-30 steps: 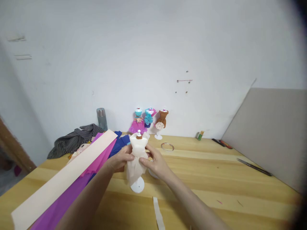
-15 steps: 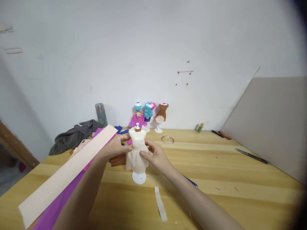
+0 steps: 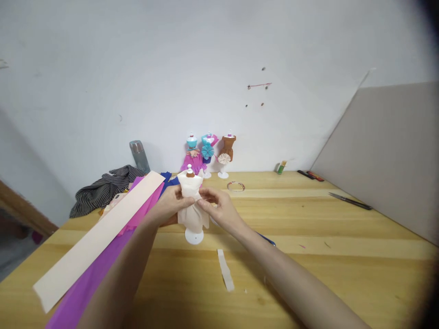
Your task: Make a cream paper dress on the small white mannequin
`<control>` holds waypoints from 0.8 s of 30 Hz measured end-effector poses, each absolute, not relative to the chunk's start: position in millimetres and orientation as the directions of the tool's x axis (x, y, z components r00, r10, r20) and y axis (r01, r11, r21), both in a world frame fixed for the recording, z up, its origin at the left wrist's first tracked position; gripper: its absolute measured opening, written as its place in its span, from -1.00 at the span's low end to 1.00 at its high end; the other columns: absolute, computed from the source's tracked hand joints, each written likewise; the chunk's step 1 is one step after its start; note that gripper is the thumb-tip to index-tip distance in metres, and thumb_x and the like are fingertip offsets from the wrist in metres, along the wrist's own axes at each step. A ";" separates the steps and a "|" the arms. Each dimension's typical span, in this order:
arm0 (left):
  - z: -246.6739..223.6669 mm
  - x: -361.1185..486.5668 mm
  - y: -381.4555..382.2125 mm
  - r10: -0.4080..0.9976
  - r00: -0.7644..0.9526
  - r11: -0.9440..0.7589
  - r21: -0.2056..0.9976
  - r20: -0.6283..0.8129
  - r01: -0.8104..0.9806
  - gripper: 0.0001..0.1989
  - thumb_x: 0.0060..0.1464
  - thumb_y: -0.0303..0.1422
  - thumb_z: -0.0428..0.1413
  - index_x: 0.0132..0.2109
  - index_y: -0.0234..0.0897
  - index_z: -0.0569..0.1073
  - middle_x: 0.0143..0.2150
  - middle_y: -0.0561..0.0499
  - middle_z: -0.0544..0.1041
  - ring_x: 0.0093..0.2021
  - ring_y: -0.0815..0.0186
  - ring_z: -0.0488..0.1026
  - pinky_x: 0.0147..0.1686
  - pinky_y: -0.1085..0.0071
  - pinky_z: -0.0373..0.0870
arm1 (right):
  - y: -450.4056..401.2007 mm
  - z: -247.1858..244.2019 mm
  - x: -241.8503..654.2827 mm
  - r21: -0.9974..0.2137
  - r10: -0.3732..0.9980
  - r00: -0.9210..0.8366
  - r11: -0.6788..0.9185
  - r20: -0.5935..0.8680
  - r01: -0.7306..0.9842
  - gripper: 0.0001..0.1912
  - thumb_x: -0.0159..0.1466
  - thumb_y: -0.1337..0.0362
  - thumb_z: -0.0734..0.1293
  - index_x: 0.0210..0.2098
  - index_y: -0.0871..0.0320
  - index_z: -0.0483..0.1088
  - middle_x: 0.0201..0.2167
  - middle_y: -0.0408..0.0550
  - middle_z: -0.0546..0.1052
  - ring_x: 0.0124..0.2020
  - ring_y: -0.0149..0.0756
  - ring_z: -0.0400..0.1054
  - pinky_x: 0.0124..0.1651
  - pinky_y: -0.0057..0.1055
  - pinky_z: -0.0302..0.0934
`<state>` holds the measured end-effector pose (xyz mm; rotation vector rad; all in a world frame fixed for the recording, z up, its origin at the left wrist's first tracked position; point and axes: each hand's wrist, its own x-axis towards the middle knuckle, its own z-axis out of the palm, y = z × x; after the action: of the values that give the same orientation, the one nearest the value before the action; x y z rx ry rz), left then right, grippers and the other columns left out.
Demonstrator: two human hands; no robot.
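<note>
Both hands [image 3: 170, 203] [image 3: 222, 210] pinch the cream dress [image 3: 193, 216], fingers [image 3: 208, 207] narrowed.

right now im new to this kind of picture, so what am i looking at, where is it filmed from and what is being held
There's no machine here: these are a person's bare hands. A camera worn on that person's head took all the pictures, looking forward and down. The left hand and right hand hold a cream dress at its waist. It is on a small mannequin, which seems to stand on the wooden table. At picture left, a long strip lies over pink and purple sheets, with a striped cloth and flask beyond. Three more dressed mannequins stand by the wall. Further right are a ring, a green bottle and a pointed tool.
</note>
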<state>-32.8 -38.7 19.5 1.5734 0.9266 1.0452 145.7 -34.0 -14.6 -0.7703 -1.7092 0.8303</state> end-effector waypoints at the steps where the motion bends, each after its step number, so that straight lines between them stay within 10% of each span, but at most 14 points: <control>1: 17.9 -31.6 -38.1 0.920 0.350 -0.207 0.977 0.174 0.059 -0.51 -0.18 -0.12 0.32 -0.22 -0.46 0.50 -0.37 -0.12 0.57 -0.33 0.19 0.50 -0.33 0.40 0.40 | -33.8 -15.0 145.6 -0.826 0.819 -0.252 0.553 0.516 0.108 -0.73 0.16 0.15 0.33 -0.21 0.17 0.46 -0.29 0.00 0.58 -0.31 -0.25 0.44 -0.22 -0.31 0.31; 24: 26.8 -31.1 -45.0 0.920 0.381 -0.133 0.987 0.089 0.091 -0.66 -0.17 -0.18 0.32 -0.43 -0.42 0.49 -0.67 0.09 0.35 -0.54 0.36 0.38 -0.46 0.44 0.37 | -43.1 -8.8 147.0 -0.546 0.611 -0.133 0.769 0.780 0.333 -0.85 0.21 0.30 0.31 -0.35 0.12 0.54 -0.29 0.05 0.60 -0.23 -0.16 0.49 -0.14 -0.21 0.35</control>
<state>-31.1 -45.0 26.8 1.5343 0.9406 0.9388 147.0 -43.1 -8.8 -0.7441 -1.7388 0.2819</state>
